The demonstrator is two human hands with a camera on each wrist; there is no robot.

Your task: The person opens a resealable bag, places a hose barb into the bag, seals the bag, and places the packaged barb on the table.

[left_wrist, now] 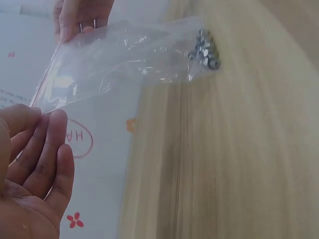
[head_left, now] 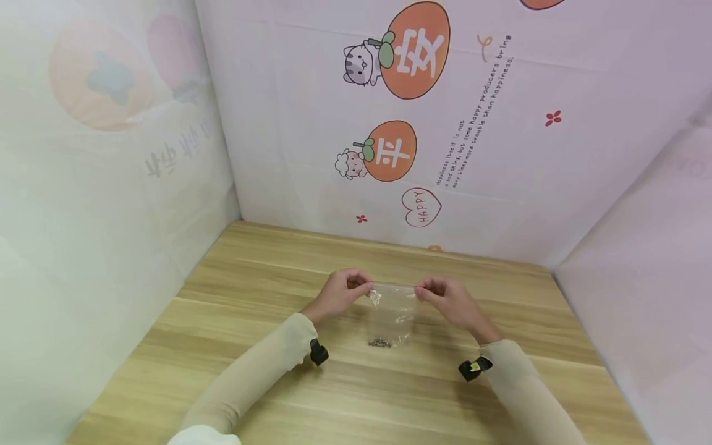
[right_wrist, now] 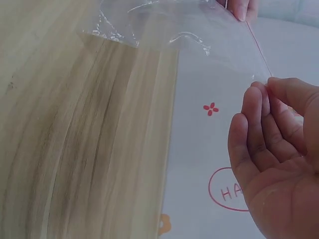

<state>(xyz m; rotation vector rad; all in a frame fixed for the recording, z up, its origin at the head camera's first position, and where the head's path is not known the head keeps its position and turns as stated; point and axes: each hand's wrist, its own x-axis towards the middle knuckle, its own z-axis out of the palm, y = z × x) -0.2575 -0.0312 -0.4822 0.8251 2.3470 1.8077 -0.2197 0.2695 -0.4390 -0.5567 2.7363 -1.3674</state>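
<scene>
A clear zip-lock bag (head_left: 394,312) hangs between my two hands, its top edge with a thin red line stretched straight. My left hand (head_left: 343,292) pinches the left top corner between thumb and index finger. At the opposite top corner my right hand (head_left: 449,301) pinches the bag the same way. Small shiny metal pieces (left_wrist: 204,50), several of them and nut-like in shape, lie bunched in one bottom corner of the bag. In the right wrist view the bag (right_wrist: 149,25) shows only in part, and the metal pieces are out of that view.
Beneath the hands spreads a wood-grain table (head_left: 267,383). A white printed sheet (head_left: 300,123) forms the back wall, with further pale walls at the left (head_left: 100,247) and right (head_left: 645,278). Each sleeve carries a small black wrist camera (head_left: 319,352).
</scene>
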